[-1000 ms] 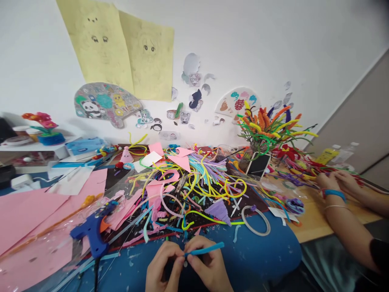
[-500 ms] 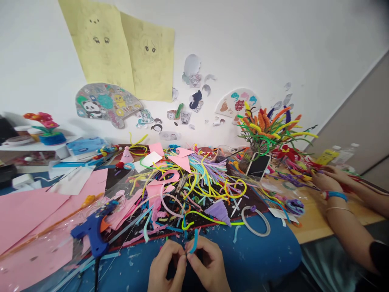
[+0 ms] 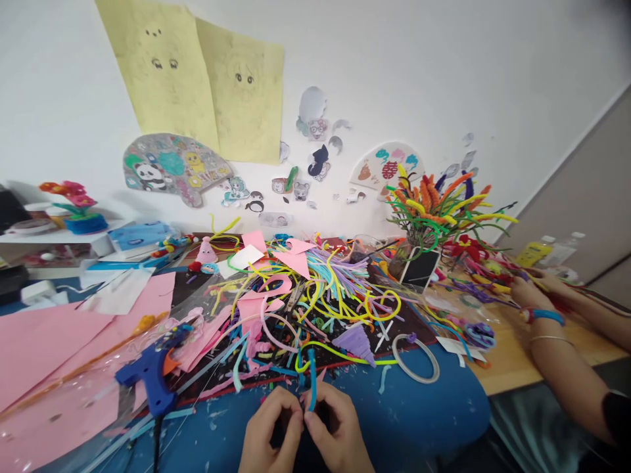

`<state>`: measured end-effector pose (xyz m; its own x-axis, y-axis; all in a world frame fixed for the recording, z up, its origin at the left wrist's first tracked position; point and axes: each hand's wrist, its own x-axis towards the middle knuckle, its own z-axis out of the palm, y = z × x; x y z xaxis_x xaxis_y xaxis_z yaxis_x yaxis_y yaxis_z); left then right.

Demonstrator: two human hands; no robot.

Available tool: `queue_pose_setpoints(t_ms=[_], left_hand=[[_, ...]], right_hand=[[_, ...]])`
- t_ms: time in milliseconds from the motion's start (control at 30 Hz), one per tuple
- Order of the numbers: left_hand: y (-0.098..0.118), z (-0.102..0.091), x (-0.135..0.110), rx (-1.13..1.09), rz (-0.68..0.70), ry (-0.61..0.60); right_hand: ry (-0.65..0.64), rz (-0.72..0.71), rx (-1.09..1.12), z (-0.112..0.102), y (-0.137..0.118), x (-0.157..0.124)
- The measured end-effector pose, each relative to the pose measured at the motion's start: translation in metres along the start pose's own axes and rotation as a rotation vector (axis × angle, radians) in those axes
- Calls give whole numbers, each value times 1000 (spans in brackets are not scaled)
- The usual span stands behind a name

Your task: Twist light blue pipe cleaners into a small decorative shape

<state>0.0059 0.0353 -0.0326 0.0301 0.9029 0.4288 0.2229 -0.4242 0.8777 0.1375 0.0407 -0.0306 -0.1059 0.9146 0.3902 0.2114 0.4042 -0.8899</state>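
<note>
Low in the middle of the head view, my two hands are close together with fingertips almost touching. My right hand (image 3: 338,427) pinches a short blue pipe cleaner (image 3: 312,380) that sticks up, slightly curved, between thumb and forefinger. My left hand (image 3: 273,426) is closed with thumb and forefinger together; whatever is at its fingertips is too small to make out. A small pink point (image 3: 322,375) shows behind my right fingers. Just beyond lie a yellow-green pipe cleaner (image 3: 345,355) and a ridged purple triangle (image 3: 355,344).
A blue glue gun (image 3: 150,378) lies left with its cord, beside pink sheets (image 3: 44,348). Tangled pipe cleaners (image 3: 340,269) cover the dark mat. A pale ring (image 3: 415,359) lies right, below a vase of pipe-cleaner flowers (image 3: 434,203). Another person's arm (image 3: 555,348) is far right.
The blue pipe cleaner has swung more upright, its top now further left and higher. A pink point has come into view behind my right fingers. My hands have hardly moved.
</note>
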Motion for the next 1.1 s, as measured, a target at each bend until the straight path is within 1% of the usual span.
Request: queue_pose_setpoints(t_ms=[67,100,200,333,433,567,667,767,833,967,1100], left_hand=[[1,0,0,-76,-49,38],[1,-1,-1,-110,-70,34],[3,-5,-1,-195,-119,-35],[6,-10,0,-270,-151,-114],[8,-10,0,-247,-103,-108],[6,-6,1,-206,-17,-11],[3,-5,1,-155,79,47],[0,-7,1,-48,206,20],[-1,-10,1,4,257,-2],[-2,-11,1,-3,266,-7],[-1,-10,1,-75,219,24]], right_hand=[[-14,-10,-27,0,0,-1],[-19,-9,-40,-1,0,-2],[-17,15,-46,-2,5,-5],[8,22,76,-3,14,-7],[24,11,144,-2,18,-7],[15,17,176,-2,17,-6],[11,78,209,-2,15,-6],[4,140,273,-1,13,-6],[-19,150,314,-2,14,-6],[-75,165,327,-4,15,-6],[-98,178,316,-6,13,-6]])
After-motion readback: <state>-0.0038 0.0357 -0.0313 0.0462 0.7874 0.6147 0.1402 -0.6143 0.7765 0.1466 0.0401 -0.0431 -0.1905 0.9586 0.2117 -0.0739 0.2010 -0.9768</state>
